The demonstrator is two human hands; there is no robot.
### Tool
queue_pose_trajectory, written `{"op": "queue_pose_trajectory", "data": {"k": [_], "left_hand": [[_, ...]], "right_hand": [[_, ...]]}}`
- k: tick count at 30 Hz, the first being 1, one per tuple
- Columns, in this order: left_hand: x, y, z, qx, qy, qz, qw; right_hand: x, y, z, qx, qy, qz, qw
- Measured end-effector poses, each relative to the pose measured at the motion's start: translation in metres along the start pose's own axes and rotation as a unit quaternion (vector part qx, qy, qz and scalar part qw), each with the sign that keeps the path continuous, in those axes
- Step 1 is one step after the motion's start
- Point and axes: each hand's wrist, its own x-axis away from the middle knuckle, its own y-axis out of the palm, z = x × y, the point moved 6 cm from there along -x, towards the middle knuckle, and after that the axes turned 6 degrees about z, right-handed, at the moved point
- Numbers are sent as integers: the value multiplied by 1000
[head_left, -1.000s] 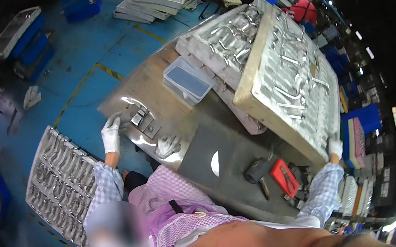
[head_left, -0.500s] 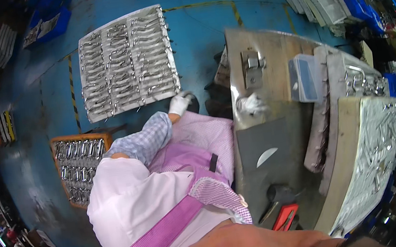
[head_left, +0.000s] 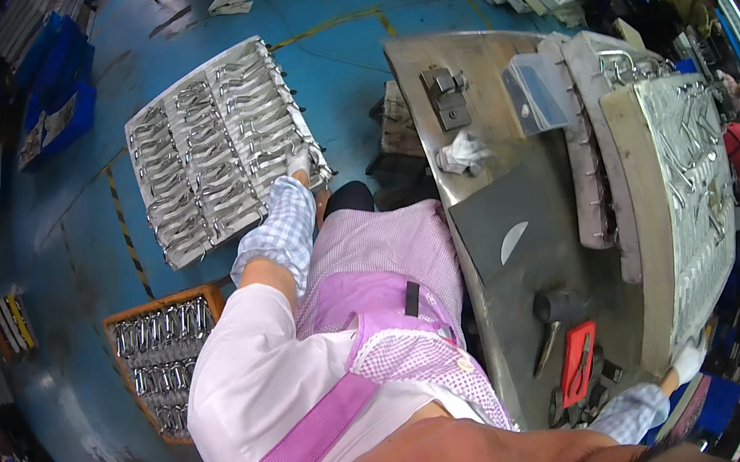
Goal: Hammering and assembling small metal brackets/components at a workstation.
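My left hand (head_left: 299, 159), in a white glove, is at the near right edge of a pale tray (head_left: 267, 215) filled with rows of bent, shiny metal handles (head_left: 213, 158). Its fingers look curled among the end handles, and what they grip is too small to make out. Far to the right, my right hand (head_left: 689, 361), also gloved in white, is at the near corner of a thick light board (head_left: 656, 305) with loose metal handles (head_left: 689, 133) on it. The fingers of that hand are small and partly hidden there.
A metal-topped bench (head_left: 539, 377) stands at my right. It carries a clamp block (head_left: 446, 99), a clear plastic box (head_left: 534, 92), a crumpled white glove (head_left: 463, 153), a hammer (head_left: 556, 307) and a red tray (head_left: 578, 362). An orange-framed rack (head_left: 165, 305) of handles stands at left.
My left hand has gone from beside the tray's near right corner onto its right edge. My right hand has come into fuller view at the board's corner. The whole view has turned.
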Motion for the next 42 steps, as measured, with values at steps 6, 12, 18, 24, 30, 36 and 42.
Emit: {"op": "queue_pose_trajectory", "data": {"k": [6,12,18,24,30,36,42], "left_hand": [[25,8,12,-135,-71,46,987],[-18,-11,-4,3,-195,-63,979],[-24,-11,7,-107,-169,9,980],[11,11,29,-402,-29,8,915],[4,-14,21,-67,-77,23,994],[-1,-78,94,-159,5,-18,987],[86,-55,147,-260,67,-84,959]], "right_hand": [[173,-110,-255,-271,-174,193,927],[301,38,-396,-414,-230,-65,878],[322,87,-419,-363,-62,14,930],[321,89,-402,-359,-25,26,932],[319,95,-403,-385,-22,-3,922],[319,89,-408,-432,-17,-14,902],[320,95,-393,-419,-14,-12,908]]}}
